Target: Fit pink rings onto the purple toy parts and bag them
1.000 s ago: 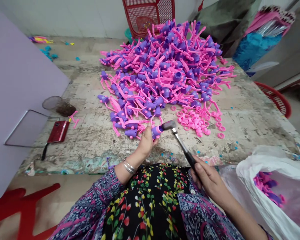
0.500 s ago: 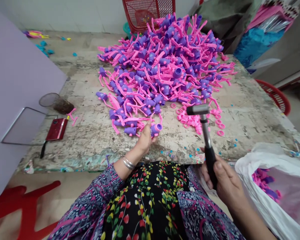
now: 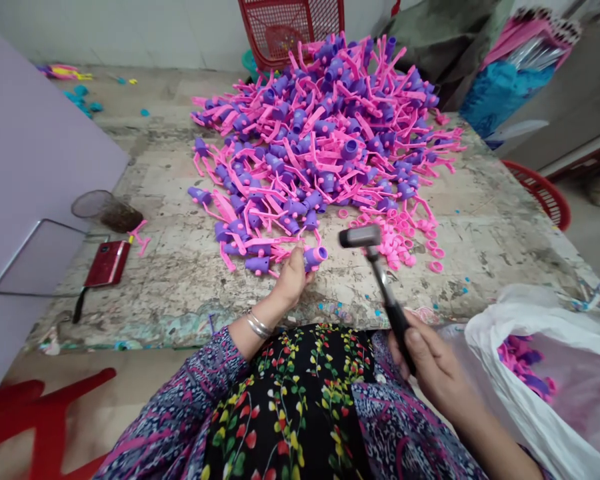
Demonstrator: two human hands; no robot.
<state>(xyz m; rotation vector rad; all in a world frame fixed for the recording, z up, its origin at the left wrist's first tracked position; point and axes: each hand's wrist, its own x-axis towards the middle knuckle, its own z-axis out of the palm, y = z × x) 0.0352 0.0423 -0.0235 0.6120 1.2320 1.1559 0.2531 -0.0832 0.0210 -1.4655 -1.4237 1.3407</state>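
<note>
My left hand (image 3: 291, 277) is closed around a purple plastic piece (image 3: 312, 259) with pink arms and a pink ring on its open end, close to the table's front edge. My right hand (image 3: 427, 353) grips the black handle of a hammer (image 3: 375, 263). The hammer's head is raised, to the right of the purple piece and apart from it. Behind both hands rises a big heap of similar purple and pink plastic pieces (image 3: 325, 133). Loose pink rings (image 3: 397, 243) lie just beyond the hammer.
On the worn table (image 3: 170, 247), a glass (image 3: 107, 209), a red phone-like device (image 3: 109, 262) and a wire frame (image 3: 40, 223) sit at left. A white bag (image 3: 495, 320) holding similar pieces hangs at right. A red basket (image 3: 293, 27) stands behind the heap.
My right hand has swung the hammer to the left and tilted it, bringing its head nearer the purple piece. My left hand keeps its hold on that piece almost unmoved.
</note>
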